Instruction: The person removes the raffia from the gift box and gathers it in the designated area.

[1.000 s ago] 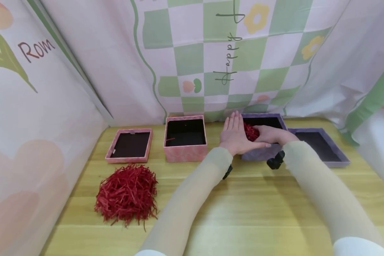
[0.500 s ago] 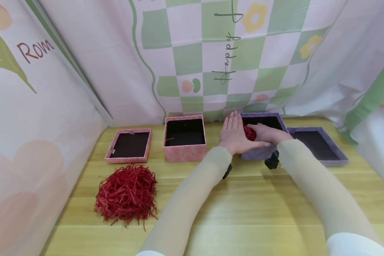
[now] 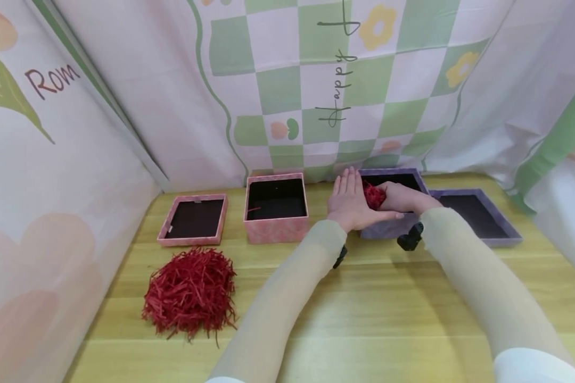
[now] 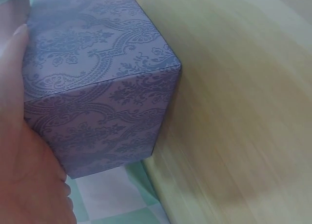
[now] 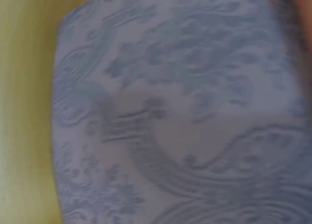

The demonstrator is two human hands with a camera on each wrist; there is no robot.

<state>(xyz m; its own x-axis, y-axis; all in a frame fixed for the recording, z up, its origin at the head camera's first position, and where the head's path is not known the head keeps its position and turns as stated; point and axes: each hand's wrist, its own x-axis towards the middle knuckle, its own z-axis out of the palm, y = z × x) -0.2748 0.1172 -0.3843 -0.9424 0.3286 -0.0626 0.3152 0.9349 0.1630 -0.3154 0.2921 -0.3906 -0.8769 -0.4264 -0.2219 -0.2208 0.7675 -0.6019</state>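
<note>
A purple box (image 3: 382,231) with a dark inside stands at the back right in the head view. My left hand (image 3: 351,205) lies with straight fingers along its left side, the thumb stretched over its front. Inside the box, my right hand (image 3: 401,198) reaches down against red shredded paper (image 3: 372,197) gathered at the left wall; its fingertips are hidden. The left wrist view shows the patterned outside of the purple box (image 4: 97,53) beside the left hand (image 4: 24,151). In the right wrist view the purple box (image 5: 185,63) fills most of the frame.
A pink box (image 3: 277,230) stands left of the purple one, with a red strand inside. Farther left lies a pink lid (image 3: 191,241), and before it a heap of red shredded paper (image 3: 190,291). A purple lid (image 3: 503,243) lies at right. A checked curtain (image 3: 280,88) hangs behind.
The right hand has shifted left inside the box, then slightly back right. The red paper beside it looked squeezed narrower and now spreads wider. The left hand keeps its place.
</note>
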